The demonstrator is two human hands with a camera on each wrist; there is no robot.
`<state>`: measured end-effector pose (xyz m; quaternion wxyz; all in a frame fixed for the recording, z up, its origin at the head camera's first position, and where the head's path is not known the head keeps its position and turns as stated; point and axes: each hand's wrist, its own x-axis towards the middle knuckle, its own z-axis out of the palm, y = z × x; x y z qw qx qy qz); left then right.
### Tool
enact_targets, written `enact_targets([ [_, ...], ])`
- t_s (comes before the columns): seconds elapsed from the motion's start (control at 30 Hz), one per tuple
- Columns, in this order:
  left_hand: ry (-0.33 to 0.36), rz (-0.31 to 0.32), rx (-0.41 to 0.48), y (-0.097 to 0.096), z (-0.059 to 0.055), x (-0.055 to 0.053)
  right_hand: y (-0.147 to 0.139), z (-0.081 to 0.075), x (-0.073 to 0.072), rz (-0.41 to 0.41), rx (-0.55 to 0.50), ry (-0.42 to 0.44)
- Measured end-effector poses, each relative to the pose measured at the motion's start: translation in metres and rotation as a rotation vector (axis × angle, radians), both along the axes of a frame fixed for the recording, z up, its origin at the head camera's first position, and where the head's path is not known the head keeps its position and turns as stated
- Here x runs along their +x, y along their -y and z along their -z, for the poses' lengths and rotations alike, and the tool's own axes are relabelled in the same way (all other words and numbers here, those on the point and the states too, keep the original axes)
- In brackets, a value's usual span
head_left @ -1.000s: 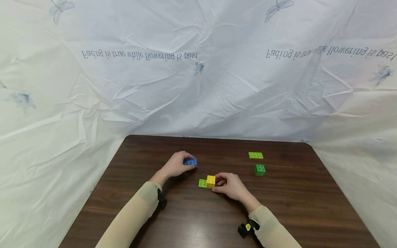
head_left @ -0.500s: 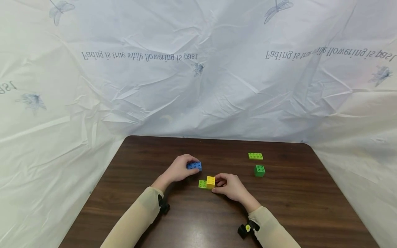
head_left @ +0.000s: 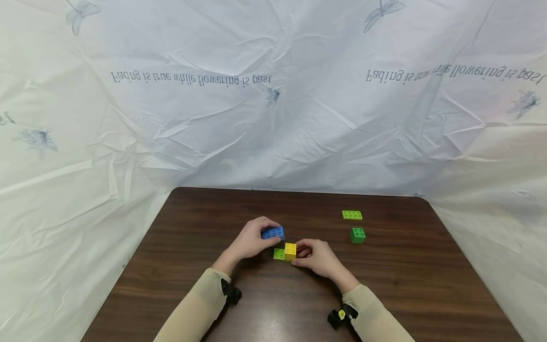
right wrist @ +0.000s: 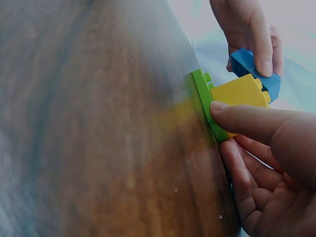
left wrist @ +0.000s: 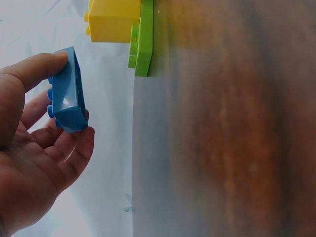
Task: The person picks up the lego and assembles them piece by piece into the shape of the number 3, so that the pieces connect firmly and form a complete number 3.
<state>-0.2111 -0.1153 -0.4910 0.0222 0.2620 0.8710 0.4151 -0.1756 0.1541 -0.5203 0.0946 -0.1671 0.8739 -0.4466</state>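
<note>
My left hand (head_left: pixel 252 240) pinches a blue toy building brick (head_left: pixel 273 232) between thumb and fingers. In the left wrist view the blue brick (left wrist: pixel 68 94) is held clear of the table, its studs facing the palm side. Just nearer and to the right, a yellow brick (head_left: pixel 290 251) sits on the right half of a flat lime-green brick (head_left: pixel 279 254), whose left studs are bare. My right hand (head_left: pixel 318 257) grips this pair from its right end. The right wrist view has that thumb against the yellow brick (right wrist: pixel 239 91) and the lime-green brick's side (right wrist: pixel 201 94), with fingers opposite.
Farther back on the right lie another flat lime-green brick (head_left: pixel 352 215) and, in front of it, a taller green brick (head_left: pixel 358 235). The dark wooden table (head_left: pixel 397 285) ends at a pale printed sheet (head_left: pixel 273 142) hanging behind.
My left hand has moved right and toward me with the blue brick, ending close behind the yellow and lime-green pair. The right hand and the pair hold still.
</note>
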Motion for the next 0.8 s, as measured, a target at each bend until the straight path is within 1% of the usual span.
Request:
enact_targets([
  [0.17, -0.002, -0.001, 0.013, -0.001, 0.002, 0.002, 0.001, -0.002, 0.0, 0.0, -0.001, 0.009],
  [0.27, -0.002, 0.01, 0.021, -0.002, 0.0, 0.005, 0.001, -0.003, -0.001, -0.001, -0.004, 0.012],
  [0.43, -0.026, 0.041, 0.003, -0.006, -0.004, 0.009, 0.001, -0.002, 0.0, -0.006, -0.009, 0.01],
  [0.53, -0.048, 0.058, -0.026, -0.009, -0.006, 0.012, 0.001, -0.001, 0.0, -0.01, -0.005, 0.006],
  [0.67, -0.078, 0.08, -0.088, -0.013, -0.01, 0.015, 0.0, 0.0, 0.0, -0.014, 0.0, 0.002],
  [0.8, -0.092, 0.098, -0.14, -0.018, -0.014, 0.019, -0.001, 0.0, -0.001, -0.013, 0.0, -0.005],
])
